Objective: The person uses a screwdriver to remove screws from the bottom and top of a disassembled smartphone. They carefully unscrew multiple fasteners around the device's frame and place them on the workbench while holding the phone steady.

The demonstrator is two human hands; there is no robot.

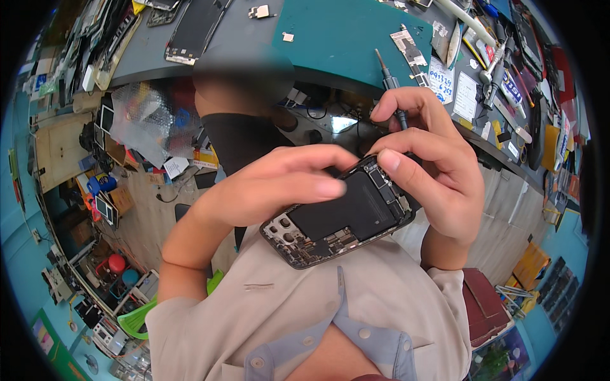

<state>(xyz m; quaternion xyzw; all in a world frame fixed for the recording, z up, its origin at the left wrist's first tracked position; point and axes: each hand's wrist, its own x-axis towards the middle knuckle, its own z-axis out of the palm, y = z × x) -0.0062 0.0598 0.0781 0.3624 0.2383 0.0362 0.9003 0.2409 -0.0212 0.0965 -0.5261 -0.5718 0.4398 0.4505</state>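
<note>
An opened smartphone (pixel 375 209), its black battery, circuit board and camera openings exposed, is held tilted in front of my shirt. My left hand (pixel 267 181) reaches over it from the left, with the thumb across the battery and a finger along the far edge; its other fingers are hidden. My right hand (pixel 438 162) pinches the phone's far right corner between thumb and index finger. Its upper fingers also keep hold of a slim screwdriver (pixel 390 81), whose tip points up and away toward the bench.
The bench ahead carries a green mat (pixel 330 38), a bare metal phone plate (pixel 408 49), a dark screen panel (pixel 200 28) and a small white piece (pixel 288 37). Tools and paper labels (pixel 467 95) crowd the right. Bubble wrap (pixel 143 117) lies below the bench at left.
</note>
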